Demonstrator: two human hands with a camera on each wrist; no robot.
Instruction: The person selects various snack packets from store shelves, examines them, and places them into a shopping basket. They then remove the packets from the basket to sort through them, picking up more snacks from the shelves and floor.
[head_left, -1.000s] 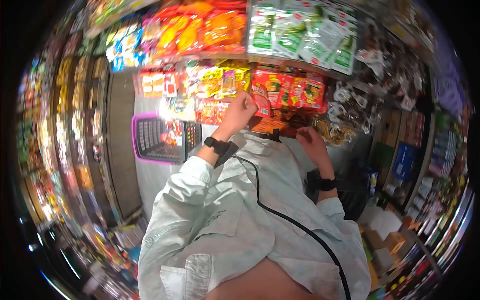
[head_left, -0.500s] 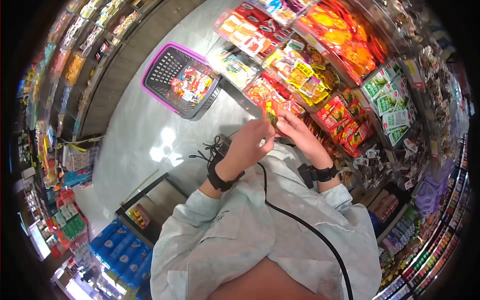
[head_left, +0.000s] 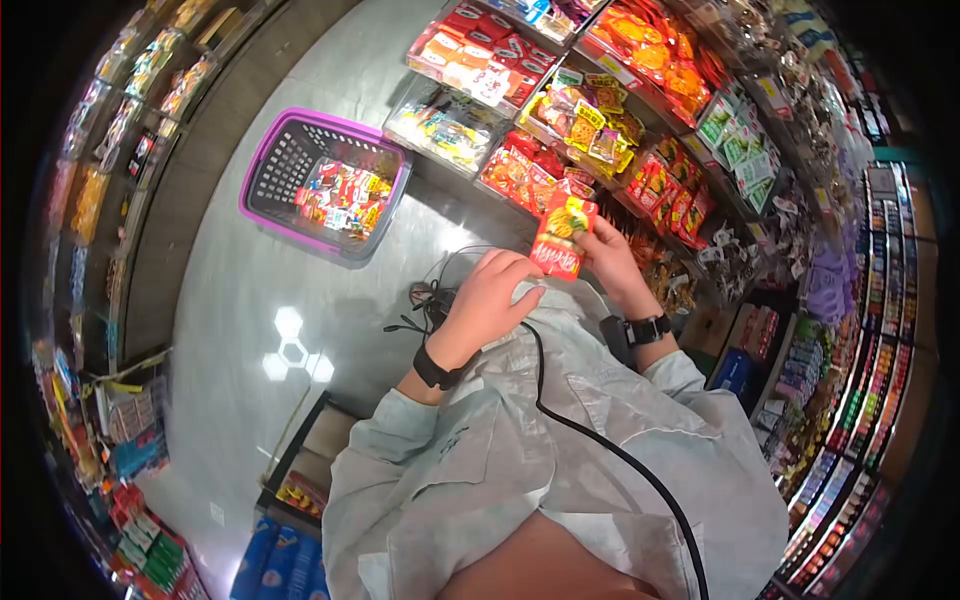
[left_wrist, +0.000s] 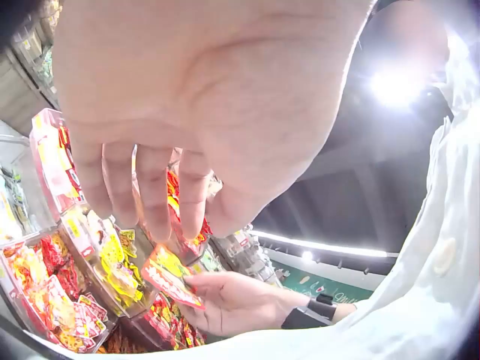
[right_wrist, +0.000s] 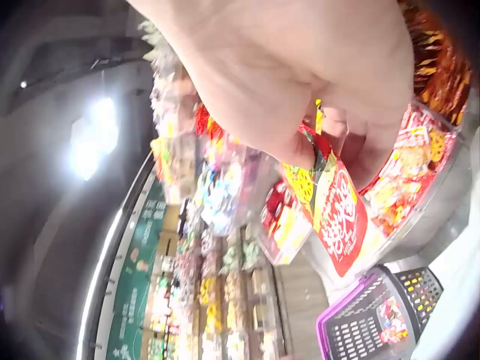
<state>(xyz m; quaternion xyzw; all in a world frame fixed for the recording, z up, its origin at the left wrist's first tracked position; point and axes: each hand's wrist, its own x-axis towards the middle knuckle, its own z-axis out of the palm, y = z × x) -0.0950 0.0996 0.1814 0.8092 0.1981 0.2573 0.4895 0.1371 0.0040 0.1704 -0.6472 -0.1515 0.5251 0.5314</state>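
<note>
My right hand [head_left: 615, 270] pinches a red snack packet [head_left: 563, 235] between thumb and fingers. The packet has red and yellow sides with a food picture and white lettering, its printed face turned up toward the head camera. In the right wrist view the packet [right_wrist: 341, 217] hangs from the thumb and fingertips. My left hand [head_left: 490, 300] hovers palm down at the packet's lower left corner, fingers loosely bent. From the left wrist the fingers [left_wrist: 154, 191] hold nothing, and the packet [left_wrist: 174, 274] shows just past them in the right hand.
A grey basket with a purple rim [head_left: 246, 190] stands on the floor at the left, several bright packets [head_left: 345, 195] inside. Clear shelf bins of yellow packets [head_left: 600, 125] and red packets [head_left: 525, 170] lie ahead. A black cable [head_left: 620, 450] runs down my shirt front.
My left hand has come back from the shelf bins, and both hands met at the packet. Now the right hand alone holds it. The view has turned, with the basket farther from the bins' middle.
</note>
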